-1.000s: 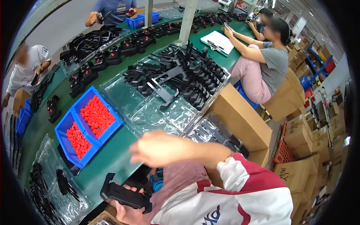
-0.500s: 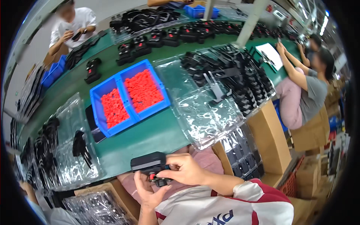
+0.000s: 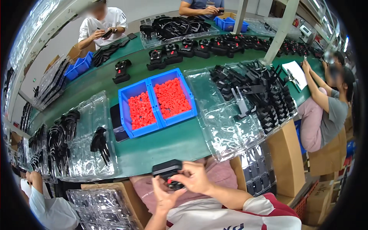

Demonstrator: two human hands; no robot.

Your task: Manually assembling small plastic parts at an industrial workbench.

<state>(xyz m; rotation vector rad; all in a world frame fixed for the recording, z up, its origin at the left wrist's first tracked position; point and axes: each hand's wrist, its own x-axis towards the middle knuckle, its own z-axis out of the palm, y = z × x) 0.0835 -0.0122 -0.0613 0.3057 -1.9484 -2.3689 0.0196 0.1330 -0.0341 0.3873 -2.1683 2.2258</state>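
Note:
Close to my lap, just off the table's near edge, I hold a black plastic assembly (image 3: 166,168) with a wide block at one end and a small red piece at the other. My left hand (image 3: 164,195) supports it from below and the left, fingers curled against its side. From the right, my right hand (image 3: 196,178) grips it, with the thumb at the red piece. A blue two-part bin (image 3: 132,135) beyond my hands holds many small red plastic pieces (image 3: 170,97). The assembly's underside is hidden by my fingers.
Clear plastic trays of black parts lie on the left (image 3: 88,153) and right (image 3: 222,130). Similar black assemblies (image 3: 156,59) line the far side of the green table (image 3: 161,147). Cardboard boxes (image 3: 285,161) stand by my right side. Several people work around the table.
The whole view has shifted, so the table and bin appear farther right. My hands keep hold of the black assembly in nearly the same grip, with the right thumb still at the red piece.

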